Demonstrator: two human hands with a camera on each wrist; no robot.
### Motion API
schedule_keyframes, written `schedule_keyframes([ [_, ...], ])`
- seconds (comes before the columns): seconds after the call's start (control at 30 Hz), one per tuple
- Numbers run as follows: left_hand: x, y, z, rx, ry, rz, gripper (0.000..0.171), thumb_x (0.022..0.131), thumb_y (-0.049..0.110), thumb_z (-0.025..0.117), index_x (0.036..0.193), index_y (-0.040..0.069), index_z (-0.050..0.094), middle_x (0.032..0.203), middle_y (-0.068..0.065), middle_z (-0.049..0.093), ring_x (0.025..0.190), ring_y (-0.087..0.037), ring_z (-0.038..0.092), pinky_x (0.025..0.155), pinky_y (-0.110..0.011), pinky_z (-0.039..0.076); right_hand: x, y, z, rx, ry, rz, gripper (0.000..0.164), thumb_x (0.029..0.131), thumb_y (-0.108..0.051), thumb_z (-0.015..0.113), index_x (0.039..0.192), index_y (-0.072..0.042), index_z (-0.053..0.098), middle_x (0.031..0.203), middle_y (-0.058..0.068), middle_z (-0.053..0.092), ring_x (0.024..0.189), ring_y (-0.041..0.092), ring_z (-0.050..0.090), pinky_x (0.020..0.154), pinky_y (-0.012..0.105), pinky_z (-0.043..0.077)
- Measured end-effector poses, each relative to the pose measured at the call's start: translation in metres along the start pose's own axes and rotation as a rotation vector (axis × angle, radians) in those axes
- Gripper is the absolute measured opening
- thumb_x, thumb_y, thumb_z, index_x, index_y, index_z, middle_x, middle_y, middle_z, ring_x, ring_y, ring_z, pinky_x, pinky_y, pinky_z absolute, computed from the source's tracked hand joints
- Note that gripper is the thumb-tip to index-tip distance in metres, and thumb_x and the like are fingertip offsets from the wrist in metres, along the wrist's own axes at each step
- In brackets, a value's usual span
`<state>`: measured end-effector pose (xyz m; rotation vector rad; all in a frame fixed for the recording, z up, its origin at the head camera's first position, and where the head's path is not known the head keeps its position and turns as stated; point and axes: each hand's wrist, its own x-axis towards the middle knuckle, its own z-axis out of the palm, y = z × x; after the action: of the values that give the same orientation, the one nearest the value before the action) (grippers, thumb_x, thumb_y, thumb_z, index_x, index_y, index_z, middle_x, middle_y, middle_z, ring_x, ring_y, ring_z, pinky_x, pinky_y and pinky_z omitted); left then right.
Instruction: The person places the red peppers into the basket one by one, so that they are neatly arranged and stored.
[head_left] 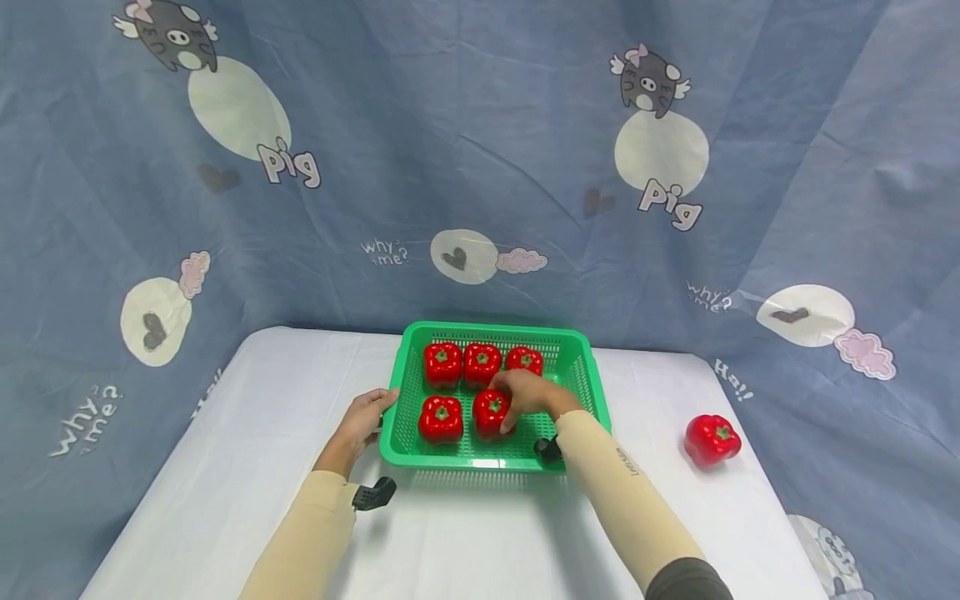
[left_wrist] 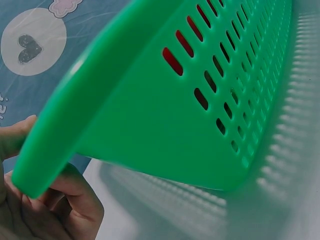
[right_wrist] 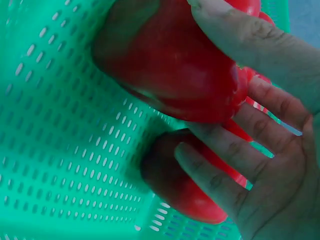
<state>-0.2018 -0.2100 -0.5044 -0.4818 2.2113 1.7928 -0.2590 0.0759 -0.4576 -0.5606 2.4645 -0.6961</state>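
My left hand (head_left: 366, 417) grips the left rim of a green plastic basket (head_left: 495, 463), thumb on top and fingers curled below, as the left wrist view shows on the basket's rim (left_wrist: 60, 115). Inside the basket, my right hand (head_left: 527, 393) holds a red bell pepper (head_left: 487, 414) in the front row between thumb and fingers. To its left sits another red bell pepper (head_left: 440, 419). Three more stand in the back row, the rightmost pepper (head_left: 524, 360) partly behind the hand. In the right wrist view, the held pepper (right_wrist: 175, 65) has another pepper (right_wrist: 185, 175) beside it.
A single red bell pepper (head_left: 711, 440) lies on its side on the white table (head_left: 465, 542), right of the basket. Behind the table hangs a blue patterned cloth (head_left: 465, 167). Dark camera mounts (head_left: 373, 493) stick out from the sleeves near the basket.
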Motion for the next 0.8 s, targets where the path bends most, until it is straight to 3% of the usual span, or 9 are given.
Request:
schedule_keyframes([
  [0.27,-0.001,0.001,0.0,-0.007,-0.006,-0.001,0.045,0.1,0.042,0.048,0.119,0.002,0.057,0.094,-0.001,0.068,0.079,-0.01,0.062,0.069,-0.026,0.053,-0.003,-0.001,0.0,-0.033,-0.031,0.021,0.065,0.068,-0.018,0.089,0.125,-0.017,0.057,0.127,0.004,0.055,0.118,0.023,0.049,0.092,0.042,0.049],
  [0.47,-0.001,0.003,0.0,-0.004,-0.006,-0.013,0.045,0.1,0.042,0.048,0.12,0.003,0.056,0.096,-0.002,0.068,0.081,-0.01,0.063,0.071,-0.027,0.053,-0.005,0.005,0.0,0.011,-0.015,0.001,0.065,0.07,-0.019,0.088,0.127,-0.017,0.058,0.126,0.004,0.056,0.117,0.023,0.05,0.09,0.041,0.051],
  [0.63,-0.001,0.003,0.0,-0.001,-0.008,-0.013,0.045,0.1,0.042,0.049,0.119,0.002,0.056,0.096,-0.003,0.067,0.081,-0.011,0.062,0.071,-0.028,0.053,-0.012,0.012,-0.004,0.091,0.02,-0.032,0.065,0.07,-0.014,0.087,0.128,-0.01,0.058,0.119,0.005,0.059,0.112,0.023,0.054,0.089,0.037,0.051],
  [0.8,-0.001,0.003,0.0,-0.006,-0.01,-0.012,0.044,0.1,0.041,0.049,0.119,0.002,0.056,0.096,-0.002,0.066,0.081,-0.011,0.061,0.071,-0.028,0.053,-0.022,0.021,-0.012,0.177,0.044,-0.116,0.066,0.071,-0.009,0.086,0.129,-0.001,0.056,0.122,0.017,0.058,0.113,0.033,0.055,0.096,0.043,0.047],
])
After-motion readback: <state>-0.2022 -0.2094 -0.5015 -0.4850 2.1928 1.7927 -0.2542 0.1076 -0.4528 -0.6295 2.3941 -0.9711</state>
